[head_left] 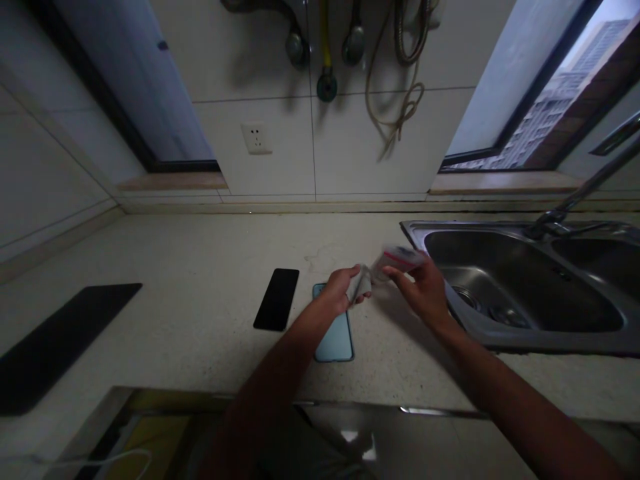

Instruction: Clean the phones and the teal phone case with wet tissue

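Note:
My left hand (343, 288) is closed on a small greyish-white folded piece (359, 285), perhaps cloth or paper. My right hand (423, 287) grips a clear zip bag (397, 259) with a red strip along it; its contents are blurred. The bag's lower end comes close to the greyish-white piece, and I cannot tell whether they touch. Under my left hand and forearm lies a light blue phone (334, 339), partly covered by them. Left of it a black phone-shaped slab (277, 300) rests flat on the counter.
The pale countertop (200, 267) runs along a tiled wall. A steel double sink (520, 287) with a tap (555, 217) is at the right. A large dark flat panel (65, 337) lies far left. Pipe fittings (327, 85) and a wall socket (257, 139) are behind.

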### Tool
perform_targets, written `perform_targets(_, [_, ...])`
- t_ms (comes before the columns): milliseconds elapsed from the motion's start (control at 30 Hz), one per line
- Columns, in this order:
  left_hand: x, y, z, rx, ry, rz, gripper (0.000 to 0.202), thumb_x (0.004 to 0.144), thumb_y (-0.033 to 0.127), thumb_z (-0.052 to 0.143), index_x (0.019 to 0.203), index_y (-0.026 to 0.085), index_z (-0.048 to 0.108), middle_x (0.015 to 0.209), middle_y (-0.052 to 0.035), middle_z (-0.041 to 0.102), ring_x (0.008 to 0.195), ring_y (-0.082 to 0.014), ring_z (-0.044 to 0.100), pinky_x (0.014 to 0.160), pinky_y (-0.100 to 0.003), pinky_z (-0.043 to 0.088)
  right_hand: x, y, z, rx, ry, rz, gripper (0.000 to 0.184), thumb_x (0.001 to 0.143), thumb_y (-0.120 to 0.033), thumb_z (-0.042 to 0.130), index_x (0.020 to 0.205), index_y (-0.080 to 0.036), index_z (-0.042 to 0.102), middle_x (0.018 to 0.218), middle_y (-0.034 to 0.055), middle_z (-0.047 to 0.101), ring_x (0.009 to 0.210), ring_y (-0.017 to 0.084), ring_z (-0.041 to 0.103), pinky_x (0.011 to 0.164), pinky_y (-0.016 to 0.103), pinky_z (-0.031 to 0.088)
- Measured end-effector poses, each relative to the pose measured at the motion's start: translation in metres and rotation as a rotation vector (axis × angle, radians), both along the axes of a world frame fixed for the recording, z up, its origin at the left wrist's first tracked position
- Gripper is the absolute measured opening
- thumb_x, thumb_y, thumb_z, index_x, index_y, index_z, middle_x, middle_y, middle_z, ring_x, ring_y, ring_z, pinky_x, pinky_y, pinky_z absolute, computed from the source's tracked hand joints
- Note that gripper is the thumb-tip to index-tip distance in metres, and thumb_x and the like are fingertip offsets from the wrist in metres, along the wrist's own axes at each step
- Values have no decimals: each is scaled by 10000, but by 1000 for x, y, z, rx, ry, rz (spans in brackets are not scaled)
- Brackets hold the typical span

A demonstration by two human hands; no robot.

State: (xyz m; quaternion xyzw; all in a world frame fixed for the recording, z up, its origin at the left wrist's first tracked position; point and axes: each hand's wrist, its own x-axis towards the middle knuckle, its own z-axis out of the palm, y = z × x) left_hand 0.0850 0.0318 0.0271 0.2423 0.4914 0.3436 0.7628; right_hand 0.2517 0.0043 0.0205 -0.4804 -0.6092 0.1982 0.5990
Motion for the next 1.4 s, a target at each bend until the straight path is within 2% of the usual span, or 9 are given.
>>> perform_targets(133, [-6, 0, 6, 95, -195, -95, 382, 997, 323, 383, 1115, 69, 642, 858, -163, 728, 493, -160, 620, 397, -228, 390, 17, 8, 13, 14, 181, -151, 453, 685, -471, 855, 1040, -232, 704, 963, 73, 758, 842, 271, 707, 778, 441, 582])
perform_targets(500, [-24, 15, 7, 81, -276, 147, 373, 991, 268, 377, 1212, 59, 593, 835, -155, 744, 487, -173, 636, 456, -259, 484, 53, 39, -8, -254, -31, -155, 452, 586, -436, 870, 920, -166, 730, 788, 50, 733, 696, 240, 664, 719, 435, 541])
perform_targets(600, [-24, 14, 8, 93, -286, 179, 375, 990, 289, 397, 1204, 71, 615, 813, -145, 738, 530, -197, 664, 482, -275, 502, 48, 35, -1, -118, -7, -160, 458, 655, -441, 844, 1029, -216, 707, 945, 67, 734, 837, 272, 687, 804, 458, 553])
perform_targets(700, [-24, 15, 8, 113, -307, 216, 398, 992, 311, 409, 1220, 69, 627, 816, -149, 737, 623, -233, 704, 580, -334, 557, 37, 19, 8, 244, -47, -269, 385, 803, -385, 752, 1153, -252, 661, 1190, 82, 679, 1136, 294, 631, 1032, 507, 474])
perform_targets(800, [-23, 16, 6, 156, -306, 223, 420, 993, 336, 430, 1254, 76, 631, 873, -160, 748, 695, -242, 718, 678, -371, 578, 19, 0, 10, 443, -94, -270, 259, 819, -354, 740, 1051, -263, 671, 1087, 79, 694, 1128, 304, 629, 1051, 556, 456])
perform_targets(867, [-22, 15, 6, 230, -286, 216, 417, 995, 342, 446, 1268, 93, 638, 930, -160, 755, 763, -235, 726, 744, -361, 576, 4, -9, 6, 327, -90, -88, 206, 843, -391, 713, 1013, -283, 670, 992, 65, 705, 1029, 284, 666, 996, 532, 500])
perform_targets(1033, [-21, 6, 7, 429, -228, 22, 409, 989, 389, 510, 1263, 135, 676, 1060, -160, 751, 928, -225, 721, 774, -281, 545, -21, -6, -8, -212, 66, 190, 582, 748, -567, 763, 1209, -242, 619, 1293, 118, 639, 1163, 284, 614, 916, 452, 545])
perform_targets(1167, [-26, 2, 9, 435, -173, -139, 428, 955, 428, 581, 1251, 140, 694, 1055, -157, 750, 886, -218, 718, 680, -238, 524, -21, -1, -7, -540, 353, 405, 541, 724, -587, 778, 1100, -213, 669, 1025, 81, 740, 879, 229, 698, 744, 360, 583])
perform_targets(1400, [-36, 3, 12, 440, -140, -192, 405, 922, 382, 646, 1270, 181, 694, 1131, -141, 739, 874, -210, 711, 710, -255, 533, -20, -3, 4, -723, 594, 560, 356, 662, -431, 879, 885, -197, 729, 752, 11, 728, 629, 153, 661, 570, 258, 553])
